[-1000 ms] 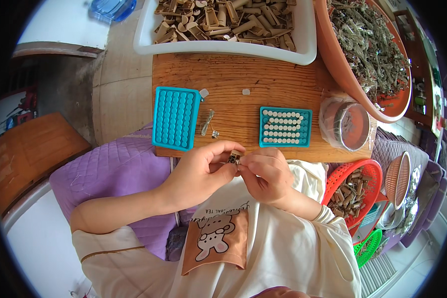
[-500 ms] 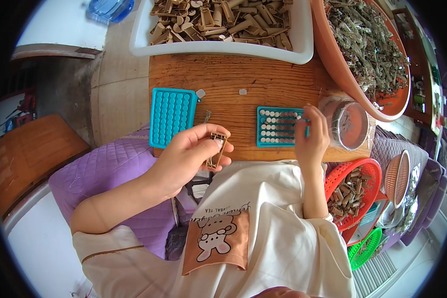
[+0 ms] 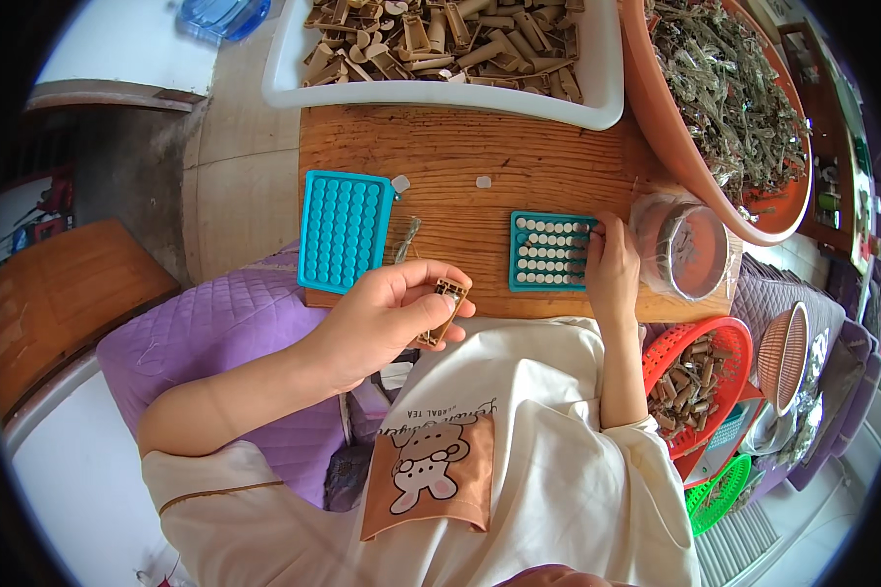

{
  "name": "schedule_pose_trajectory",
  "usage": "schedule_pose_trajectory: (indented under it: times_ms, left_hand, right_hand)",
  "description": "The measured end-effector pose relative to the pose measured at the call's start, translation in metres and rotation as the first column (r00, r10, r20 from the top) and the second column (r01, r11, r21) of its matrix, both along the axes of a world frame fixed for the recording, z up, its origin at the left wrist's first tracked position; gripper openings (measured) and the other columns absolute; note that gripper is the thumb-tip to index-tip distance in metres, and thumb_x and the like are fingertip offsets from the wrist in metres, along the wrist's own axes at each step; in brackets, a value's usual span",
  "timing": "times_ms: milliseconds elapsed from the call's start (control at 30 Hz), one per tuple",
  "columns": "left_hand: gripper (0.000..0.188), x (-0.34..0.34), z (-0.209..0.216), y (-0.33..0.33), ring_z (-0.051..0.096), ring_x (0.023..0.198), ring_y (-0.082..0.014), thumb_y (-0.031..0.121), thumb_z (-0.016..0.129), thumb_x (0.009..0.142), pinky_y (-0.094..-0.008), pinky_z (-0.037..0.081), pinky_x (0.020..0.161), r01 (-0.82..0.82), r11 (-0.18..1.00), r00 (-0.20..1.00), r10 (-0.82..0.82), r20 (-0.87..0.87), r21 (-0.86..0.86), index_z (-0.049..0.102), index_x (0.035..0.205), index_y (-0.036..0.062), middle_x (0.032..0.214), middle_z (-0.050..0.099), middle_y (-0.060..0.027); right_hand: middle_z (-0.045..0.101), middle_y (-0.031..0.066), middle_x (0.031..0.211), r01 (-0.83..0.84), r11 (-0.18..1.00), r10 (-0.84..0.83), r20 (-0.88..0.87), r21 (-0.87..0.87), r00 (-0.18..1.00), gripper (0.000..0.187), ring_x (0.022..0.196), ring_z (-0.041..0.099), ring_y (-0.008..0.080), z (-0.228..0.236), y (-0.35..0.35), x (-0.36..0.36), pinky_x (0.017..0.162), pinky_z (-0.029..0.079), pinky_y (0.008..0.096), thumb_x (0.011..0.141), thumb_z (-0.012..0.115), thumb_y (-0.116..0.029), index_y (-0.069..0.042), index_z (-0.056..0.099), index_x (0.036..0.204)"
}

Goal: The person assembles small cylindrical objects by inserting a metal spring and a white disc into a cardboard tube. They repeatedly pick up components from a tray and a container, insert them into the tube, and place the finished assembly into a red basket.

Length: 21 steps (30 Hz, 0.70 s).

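Observation:
My left hand (image 3: 387, 318) grips a small brown plastic casing (image 3: 447, 309) between thumb and fingers, its hollow side up with metal-looking parts inside. At the right end of a teal tray (image 3: 515, 284), my right hand (image 3: 614, 272) bends down with thumb and fingertips drawn together. Whether a piece is pinched there is hidden. Rows of small white discs (image 3: 550, 251) fill much of that tray. Left of it lies a second teal tray (image 3: 343, 233) with rows of round teal shapes. Between the trays is a thin clear-and-dark piece (image 3: 407, 239).
A white bin (image 3: 440, 95) of brown casings stands at the table's far side. An orange basin (image 3: 656, 127) of tangled strands overlaps the right corner. Beside my right hand is a plastic-wrapped round container (image 3: 693, 249). Lower right, a red basket (image 3: 675, 342) holds brown pieces.
My right hand has come down onto the tray's right end, its fingers closing together. The left hand and casing have shifted slightly right and down.

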<state>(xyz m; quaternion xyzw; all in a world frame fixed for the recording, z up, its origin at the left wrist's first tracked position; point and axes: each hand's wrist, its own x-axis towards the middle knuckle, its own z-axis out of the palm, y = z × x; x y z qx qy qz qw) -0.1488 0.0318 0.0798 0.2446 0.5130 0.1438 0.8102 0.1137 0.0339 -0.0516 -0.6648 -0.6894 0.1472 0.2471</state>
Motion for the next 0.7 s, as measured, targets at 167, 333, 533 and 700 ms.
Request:
schedule_pose_trajectory:
  times_ms: [167, 333, 533, 700]
  left_hand:
    - [0.027, -0.002, 0.001, 0.000, 0.057, 0.082, -0.0126, 0.009, 0.046, 0.084, -0.0243, 0.048, 0.071, -0.005, 0.997, 1.000, 0.005, -0.004, 0.083, 0.046, 0.110, 0.0014, 0.098, 0.055, -0.0097]
    - [0.030, -0.002, 0.001, -0.002, 0.057, 0.082, -0.0125, 0.006, 0.048, 0.083, -0.0222, 0.047, 0.071, 0.011, 0.990, 1.000, -0.014, 0.026, 0.138, 0.044, 0.113, 0.0002, 0.097, 0.057, -0.0099]
    - [0.030, -0.001, 0.001, -0.004, 0.057, 0.082, -0.0105, 0.003, 0.048, 0.083, -0.0206, 0.046, 0.070, -0.028, 0.981, 0.998, 0.017, 0.056, 0.192, 0.044, 0.113, -0.0007, 0.094, 0.057, -0.0075]
    - [0.028, -0.003, 0.001, -0.005, 0.055, 0.082, -0.0086, 0.001, 0.046, 0.084, -0.0206, 0.046, 0.070, 0.026, 0.974, 1.000, -0.021, -0.023, 0.223, 0.044, 0.112, -0.0016, 0.091, 0.057, -0.0060]
  right_hand:
    - [0.056, 0.0120, 0.078, 0.143, 0.978, -0.062, -0.442, 0.153, 0.895, 0.020, 0.067, 0.055, 0.0247, 0.035, -0.012, -0.032, 0.062, 0.045, 0.0309, 0.072, 0.052, 0.007, 0.000, 0.049, 0.090]
    - [0.053, 0.0134, 0.083, -0.206, 0.910, 0.374, -0.498, 0.360, 0.783, 0.028, 0.071, 0.053, 0.0184, 0.074, -0.026, -0.073, 0.063, 0.044, 0.0262, 0.070, 0.053, 0.012, 0.002, 0.043, 0.094]
    - [0.057, 0.0105, 0.075, -0.175, 0.890, 0.412, -0.580, 0.420, 0.702, 0.032, 0.063, 0.057, 0.0229, 0.078, -0.024, -0.105, 0.055, 0.046, 0.0291, 0.063, 0.061, 0.011, -0.001, 0.049, 0.089]
    - [0.056, 0.0137, 0.075, -0.246, 0.866, 0.473, -0.555, 0.434, 0.684, 0.032, 0.064, 0.056, 0.0206, 0.073, -0.026, -0.109, 0.056, 0.045, 0.0268, 0.064, 0.058, 0.015, 0.001, 0.045, 0.090]
